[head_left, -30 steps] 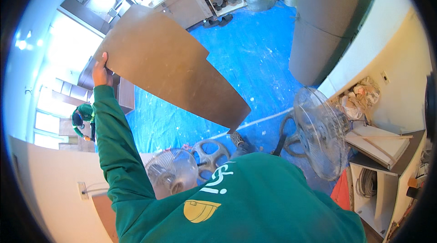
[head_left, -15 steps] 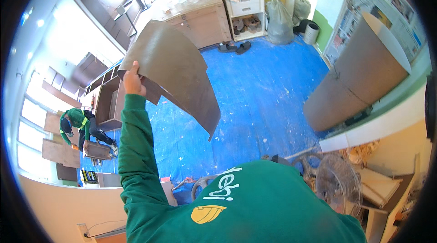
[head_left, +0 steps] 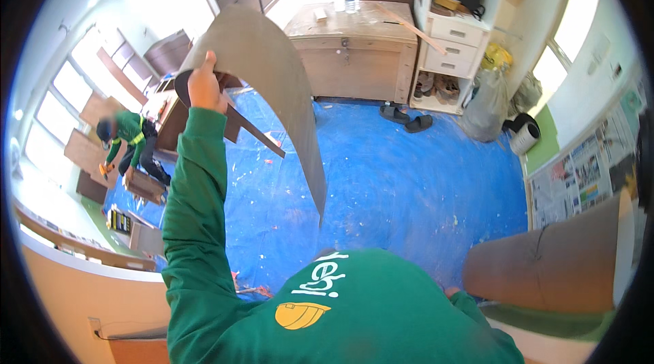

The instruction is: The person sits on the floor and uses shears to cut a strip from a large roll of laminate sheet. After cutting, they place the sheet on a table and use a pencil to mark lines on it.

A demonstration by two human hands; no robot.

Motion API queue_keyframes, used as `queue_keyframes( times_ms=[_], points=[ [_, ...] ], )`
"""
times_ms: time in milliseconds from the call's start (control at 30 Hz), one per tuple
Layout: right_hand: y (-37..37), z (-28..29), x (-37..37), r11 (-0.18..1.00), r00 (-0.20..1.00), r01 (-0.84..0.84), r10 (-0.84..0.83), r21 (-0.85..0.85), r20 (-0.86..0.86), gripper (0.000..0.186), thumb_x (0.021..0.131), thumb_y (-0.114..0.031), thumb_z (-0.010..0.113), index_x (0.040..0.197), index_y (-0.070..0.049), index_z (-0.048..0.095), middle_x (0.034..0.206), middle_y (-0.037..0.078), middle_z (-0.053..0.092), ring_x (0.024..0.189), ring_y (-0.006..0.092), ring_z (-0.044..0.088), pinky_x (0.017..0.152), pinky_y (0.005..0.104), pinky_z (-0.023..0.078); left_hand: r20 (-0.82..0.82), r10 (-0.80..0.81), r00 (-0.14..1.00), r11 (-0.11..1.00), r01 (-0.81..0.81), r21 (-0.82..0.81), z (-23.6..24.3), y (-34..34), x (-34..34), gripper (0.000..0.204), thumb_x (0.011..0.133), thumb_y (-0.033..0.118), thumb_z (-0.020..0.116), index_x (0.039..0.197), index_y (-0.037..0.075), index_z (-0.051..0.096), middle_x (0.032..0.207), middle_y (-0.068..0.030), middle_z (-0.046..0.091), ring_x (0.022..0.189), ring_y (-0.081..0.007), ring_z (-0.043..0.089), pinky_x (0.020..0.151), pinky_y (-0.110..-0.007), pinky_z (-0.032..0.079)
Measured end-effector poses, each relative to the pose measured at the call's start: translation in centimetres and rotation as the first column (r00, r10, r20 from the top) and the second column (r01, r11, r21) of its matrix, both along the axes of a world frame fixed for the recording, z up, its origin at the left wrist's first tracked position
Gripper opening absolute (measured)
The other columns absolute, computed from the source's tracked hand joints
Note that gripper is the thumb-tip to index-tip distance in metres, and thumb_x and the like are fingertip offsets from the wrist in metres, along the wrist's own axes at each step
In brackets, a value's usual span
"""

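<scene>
In the head view, the left hand (head_left: 206, 84) grips a smooth brown sheet (head_left: 262, 40), thumb on top, above the creased blue tarp (head_left: 388, 180) toward its left edge; the sheet now bows into a hooked arch, where a second ago it spread flatter. The right hand (head_left: 453, 292) has come into sight beside the brown roll (head_left: 545, 265) near the tarp's right edge, too hidden to tell its fingers' state.

The bare right hand (head_left: 452, 291) is mostly hidden behind the green-clad torso (head_left: 395, 309); the bare left hand's (head_left: 206, 88) fingers are mostly out of sight at the curved brown sheet's (head_left: 262, 40) edge.
</scene>
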State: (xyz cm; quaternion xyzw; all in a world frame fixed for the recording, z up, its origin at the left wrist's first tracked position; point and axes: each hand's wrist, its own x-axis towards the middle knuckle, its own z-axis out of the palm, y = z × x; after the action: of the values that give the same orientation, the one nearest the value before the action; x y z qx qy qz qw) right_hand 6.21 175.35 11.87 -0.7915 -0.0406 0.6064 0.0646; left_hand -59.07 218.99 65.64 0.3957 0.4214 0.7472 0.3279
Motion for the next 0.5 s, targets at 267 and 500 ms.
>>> queue_keyframes(
  times_ms=[267,500],
  points=[
    [28.2,3.0,4.5,0.847,0.844,0.500,-0.523,0.179,0.115,0.024,0.102,-0.016,0.047,0.093,0.004,0.057,0.073,0.020,0.059,0.066,0.0406,0.063,0.044,0.0528,0.051,0.063,-0.002,0.998,0.995,-0.004,0.099,3.8,15.0,-3.4,0.020,0.099,0.021,0.068,0.114,0.007,0.065,0.105,-0.0057,0.070,0.096,-0.0190,0.068,0.085,-0.037,0.057],
    [44.8,11.4,-8.0,0.636,0.784,0.583,-0.278,0.505,-0.555,0.024,0.100,-0.027,0.065,0.099,-0.003,0.060,0.079,0.014,0.061,0.083,0.0370,0.067,0.065,0.0503,0.056,0.076,-0.068,0.995,0.972,0.049,0.230,6.2,27.9,-4.5,0.023,0.098,0.019,0.069,0.113,0.001,0.064,0.101,-0.0072,0.067,0.091,-0.0198,0.067,0.081,-0.035,0.058]
  ],
)
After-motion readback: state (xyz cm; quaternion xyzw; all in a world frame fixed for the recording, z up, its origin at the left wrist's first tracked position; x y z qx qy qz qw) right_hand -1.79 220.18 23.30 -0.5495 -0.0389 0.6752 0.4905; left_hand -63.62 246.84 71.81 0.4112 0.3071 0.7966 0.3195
